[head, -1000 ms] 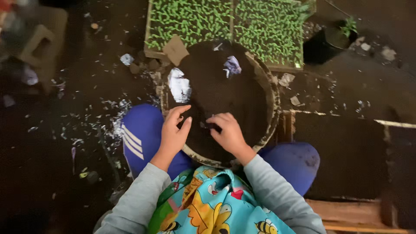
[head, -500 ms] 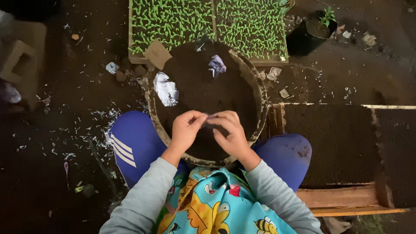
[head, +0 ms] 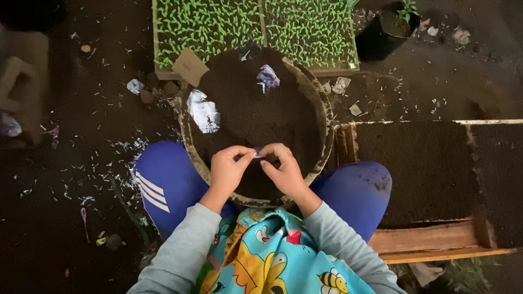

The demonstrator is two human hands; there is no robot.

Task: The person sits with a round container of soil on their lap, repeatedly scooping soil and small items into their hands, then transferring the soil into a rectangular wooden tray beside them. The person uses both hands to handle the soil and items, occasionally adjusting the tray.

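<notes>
the left hand [head: 227, 169] and right hand [head: 283, 170] meet fingertip to fingertip, pinching a small bluish scrap of paper [head: 257, 154] between them, just above the round, shallow basin of dark soil [head: 326, 130]. the step looks like working the scrap; two crumpled paper pieces [head: 204, 111] lie beyond the hands.

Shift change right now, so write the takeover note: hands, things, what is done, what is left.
Left hand and right hand: together over the near edge of the round soil basin, both pinching one small pale scrap.
Crumpled paper pieces: one on the basin's left rim, one on the soil at the far side.
Seedling trays beyond the basin; soil-filled wooden tray to the right.
Done: seedling trays sprouted, wooden tray filled.
Left: the scrap is not yet set down.
</notes>
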